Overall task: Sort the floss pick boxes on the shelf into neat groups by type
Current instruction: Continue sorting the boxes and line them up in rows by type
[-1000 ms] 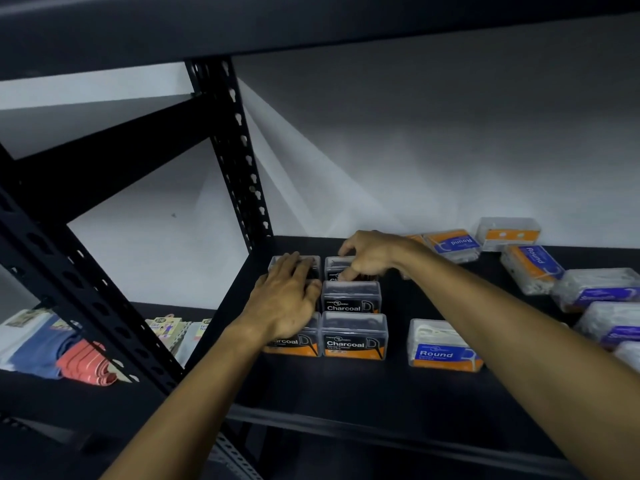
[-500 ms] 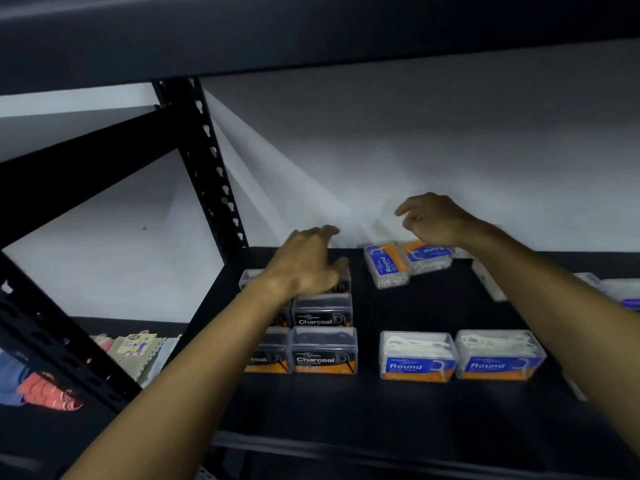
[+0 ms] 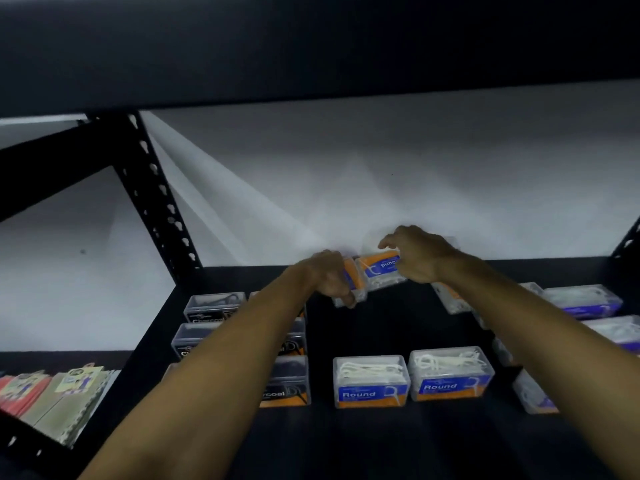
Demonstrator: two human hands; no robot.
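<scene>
Nearest on the flat black metal shelf (image 3: pixel 363 441), two clear plastic boxes of white picks with blue-and-orange "Round" labels (image 3: pixel 370 382) (image 3: pixel 450 373) sit side by side at the front, just apart from each other. To their left stands a block of clear boxes of dark picks with black-and-orange "Charcoal" labels (image 3: pixel 285 382), set in rows front to back; the left forearm (image 3: pixel 194 386) crosses over them and hides much of the block. On the right, the right forearm (image 3: pixel 540 344) lies across several loose clear boxes with purple-blue labels (image 3: pixel 585 301), scattered at mixed angles and partly cut off by the frame edge. Beyond the shelf's left side, a lower level holds flat carded packets in pink and pale green (image 3: pixel 65 393). A perforated black upright post (image 3: pixel 156 195) rises at the back left corner, and a dark upper shelf (image 3: pixel 311 46) spans the top.

At the back, near the white wall (image 3: pixel 381 181), both hands meet. The left hand (image 3: pixel 329 277) has its fingers curled down around one orange-and-blue "Round" box (image 3: pixel 354 282), which stands on edge. The right hand (image 3: pixel 420 254) is half open, fingers bent over a second "Round" box with its label upside down (image 3: pixel 381 270), touching its top; whether it truly grips it I cannot tell. The two boxes touch each other.
</scene>
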